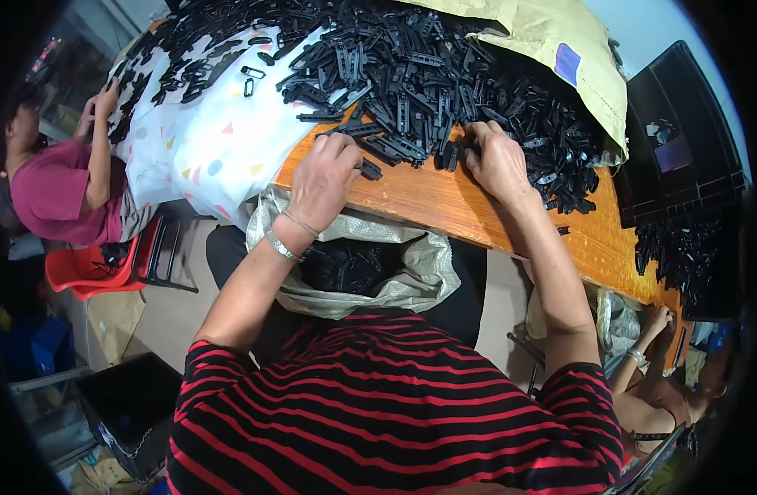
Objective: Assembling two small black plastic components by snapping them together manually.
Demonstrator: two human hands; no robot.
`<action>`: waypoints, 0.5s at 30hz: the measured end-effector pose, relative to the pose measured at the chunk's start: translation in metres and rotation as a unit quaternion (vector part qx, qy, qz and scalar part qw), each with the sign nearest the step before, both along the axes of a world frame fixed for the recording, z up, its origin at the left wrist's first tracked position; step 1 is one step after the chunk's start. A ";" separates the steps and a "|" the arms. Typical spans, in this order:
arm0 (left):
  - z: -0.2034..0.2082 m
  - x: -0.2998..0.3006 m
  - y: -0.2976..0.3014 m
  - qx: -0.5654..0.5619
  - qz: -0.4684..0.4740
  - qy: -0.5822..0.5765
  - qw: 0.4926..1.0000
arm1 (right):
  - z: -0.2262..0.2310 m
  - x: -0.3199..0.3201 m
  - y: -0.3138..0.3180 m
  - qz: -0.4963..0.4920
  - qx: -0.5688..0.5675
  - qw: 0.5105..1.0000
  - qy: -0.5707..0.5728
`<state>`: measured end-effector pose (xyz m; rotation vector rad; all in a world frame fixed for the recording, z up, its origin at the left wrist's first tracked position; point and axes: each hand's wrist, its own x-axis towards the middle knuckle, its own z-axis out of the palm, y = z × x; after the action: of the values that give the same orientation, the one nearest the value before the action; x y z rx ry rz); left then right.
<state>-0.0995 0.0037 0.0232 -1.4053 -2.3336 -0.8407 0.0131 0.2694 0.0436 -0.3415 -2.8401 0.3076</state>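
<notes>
A big heap of narrow black plastic parts [403, 82] covers the far side of the wooden table [395, 198]. At the heap's near left edge my left hand [322, 177] is closed, fingers curled down, with a short black plastic part [369, 169] at its fingertips. Farther right, my right hand [498, 165] has its fingers bent inward against the heap. Whatever it pinches is hidden behind the fingers. Small upright black pieces [447, 155] stand just left of it. Below the table edge, an open woven sack [424, 276] on my lap contains more black parts [345, 268].
Left, a patterned white sheet [205, 148] bears more parts; a person in a maroon top [61, 190] works beside it near a red chair [94, 268]. A yellowish sack [552, 41] and black crate [684, 140] stand right. Another person's hand [659, 320] is lower right.
</notes>
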 end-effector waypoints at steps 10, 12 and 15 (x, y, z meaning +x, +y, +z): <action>-0.002 0.008 -0.003 0.047 0.015 -0.011 0.999 | 0.011 0.008 -0.043 0.062 -0.389 0.914 0.094; -0.009 0.022 0.002 0.229 -0.029 -0.484 0.844 | 0.020 0.013 -0.069 0.064 -0.448 0.884 0.113; 0.006 0.036 0.005 0.269 -0.104 -0.610 0.738 | 0.021 0.015 -0.094 0.082 -0.389 0.906 0.145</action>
<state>-0.0635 0.0090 0.0289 -0.8824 -2.1650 -2.8979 0.0279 0.1757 0.0643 -0.1731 -2.3276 1.4066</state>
